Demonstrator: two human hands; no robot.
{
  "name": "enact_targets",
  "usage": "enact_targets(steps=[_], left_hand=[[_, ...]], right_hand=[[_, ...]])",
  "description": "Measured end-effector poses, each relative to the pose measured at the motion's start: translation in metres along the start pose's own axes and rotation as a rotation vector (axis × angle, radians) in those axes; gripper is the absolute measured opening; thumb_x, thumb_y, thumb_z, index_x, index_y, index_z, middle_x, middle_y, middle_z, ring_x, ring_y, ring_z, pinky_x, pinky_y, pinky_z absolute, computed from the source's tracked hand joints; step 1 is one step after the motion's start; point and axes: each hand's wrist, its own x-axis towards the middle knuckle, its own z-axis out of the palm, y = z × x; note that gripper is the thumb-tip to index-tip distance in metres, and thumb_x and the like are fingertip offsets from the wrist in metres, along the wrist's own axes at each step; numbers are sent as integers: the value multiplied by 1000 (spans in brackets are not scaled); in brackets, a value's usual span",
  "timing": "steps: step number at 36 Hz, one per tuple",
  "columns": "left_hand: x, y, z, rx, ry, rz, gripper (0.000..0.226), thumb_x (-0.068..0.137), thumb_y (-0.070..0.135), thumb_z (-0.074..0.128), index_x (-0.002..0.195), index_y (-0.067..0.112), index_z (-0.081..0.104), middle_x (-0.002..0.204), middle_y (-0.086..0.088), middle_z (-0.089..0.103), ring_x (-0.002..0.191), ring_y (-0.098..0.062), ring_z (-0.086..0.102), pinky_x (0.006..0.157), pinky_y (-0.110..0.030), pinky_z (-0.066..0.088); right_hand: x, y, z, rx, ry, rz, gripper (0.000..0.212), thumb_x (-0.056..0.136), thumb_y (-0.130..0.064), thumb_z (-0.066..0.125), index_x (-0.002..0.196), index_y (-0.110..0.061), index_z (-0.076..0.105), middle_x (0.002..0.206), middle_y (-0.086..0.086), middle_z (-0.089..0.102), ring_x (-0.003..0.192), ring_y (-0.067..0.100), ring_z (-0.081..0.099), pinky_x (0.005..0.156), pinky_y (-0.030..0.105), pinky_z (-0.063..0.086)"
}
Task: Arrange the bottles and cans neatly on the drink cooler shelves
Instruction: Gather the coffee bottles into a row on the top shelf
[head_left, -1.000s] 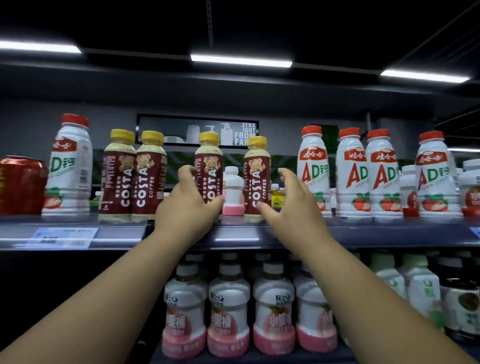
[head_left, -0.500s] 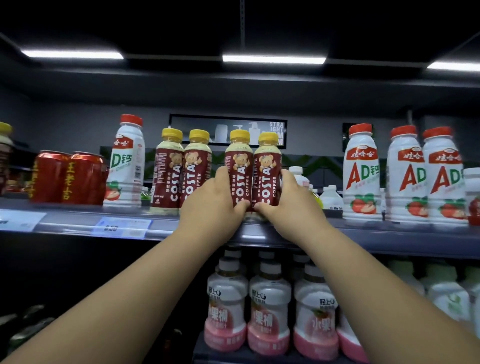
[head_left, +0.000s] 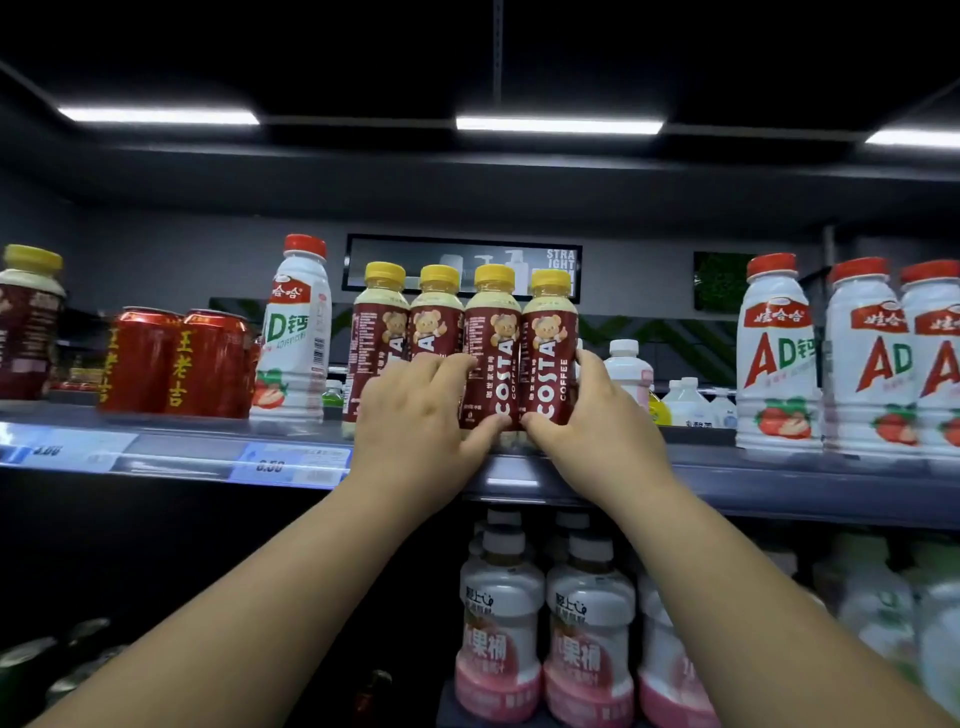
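Note:
Several brown Costa coffee bottles (head_left: 493, 332) with yellow caps stand side by side at the front of the upper cooler shelf (head_left: 753, 488). My left hand (head_left: 421, 415) wraps the lower part of the third bottle from the left, covering parts of the two on its left. My right hand (head_left: 592, 410) grips the rightmost Costa bottle (head_left: 549, 358) from its right side. My two thumbs almost meet at the bottle bases.
Two red cans (head_left: 176, 364) and a white AD bottle (head_left: 296, 332) stand left of the Costa row. Several red-capped AD bottles (head_left: 779, 358) stand at the right. Small bottles (head_left: 628, 364) sit further back. Pink-bottomed bottles (head_left: 498, 634) fill the lower shelf.
Both hands have slid the two right Costa bottles leftwards until they touch the left pair, closing the gap. The view has shifted left.

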Motion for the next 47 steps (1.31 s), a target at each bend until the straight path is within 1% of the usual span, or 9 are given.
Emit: enact_targets(steps=[3, 6, 12, 14, 17, 26, 38, 43, 47], left_hand=[[-2, 3, 3, -4, 18, -29, 63, 74, 65, 57, 119, 21, 60, 102, -3, 61, 90, -28, 54, 78, -40, 43], [-5, 4, 6, 4, -15, -69, 63, 75, 64, 54, 125, 25, 55, 118, -6, 53, 107, -30, 46, 89, -42, 32], [-4, 3, 4, -18, -93, -138, 66, 83, 66, 49, 140, 36, 34, 155, -9, 16, 141, -28, 8, 111, -47, 5], [2, 6, 4, -23, -144, -169, 68, 85, 71, 43, 141, 36, 27, 160, -9, 1, 147, -29, -7, 116, -49, -3], [11, 9, 6, -32, -203, -224, 72, 86, 74, 39, 142, 32, 25, 162, -12, -5, 149, -31, -15, 118, -54, -6], [3, 8, 8, -26, -203, -197, 58, 93, 52, 38, 143, 27, 22, 163, -16, -9, 149, -33, -19, 118, -55, -13], [-9, 6, -5, 11, -240, -144, 53, 95, 57, 36, 145, 38, 33, 164, -13, -3, 150, -31, -9, 120, -53, -6], [-14, 7, -9, 66, -281, -87, 54, 97, 59, 30, 149, 42, 31, 165, -9, -9, 150, -30, -12, 120, -51, -6], [-18, 9, -11, 77, -300, -72, 59, 94, 60, 23, 150, 43, 30, 165, -10, 0, 150, -31, -7, 120, -50, -4]], right_hand=[[-3, 0, 1, -3, 3, 7, 60, 81, -50, 64, 131, -32, 36, 118, -6, 64, 102, 27, 61, 81, 42, 51], [-4, 2, 1, -1, 12, 21, 64, 82, -49, 65, 135, -34, 33, 119, -8, 64, 102, 25, 61, 75, 38, 46], [-1, 2, 2, 28, 17, 49, 72, 82, -49, 66, 143, -36, 30, 124, -11, 64, 107, 21, 61, 76, 35, 42], [1, -1, 3, 30, 5, 81, 72, 80, -56, 66, 141, -36, 32, 119, -11, 65, 105, 21, 61, 76, 35, 43], [2, -4, 3, -14, -27, 114, 72, 80, -64, 64, 139, -33, 35, 113, -8, 60, 106, 23, 60, 77, 36, 43], [-4, 4, 5, -84, -8, 72, 58, 86, -63, 58, 132, -36, 38, 118, -10, 66, 104, 23, 63, 80, 38, 47], [-8, -2, -1, -125, -33, 58, 59, 89, -65, 54, 133, -29, 39, 118, -1, 66, 104, 30, 62, 88, 45, 49], [-9, -2, -4, -114, -46, 63, 62, 90, -64, 54, 137, -28, 36, 125, 2, 64, 114, 33, 58, 81, 40, 42], [-8, 0, -2, -122, -51, 60, 66, 90, -66, 52, 139, -28, 33, 126, 2, 65, 112, 33, 61, 84, 42, 46]])
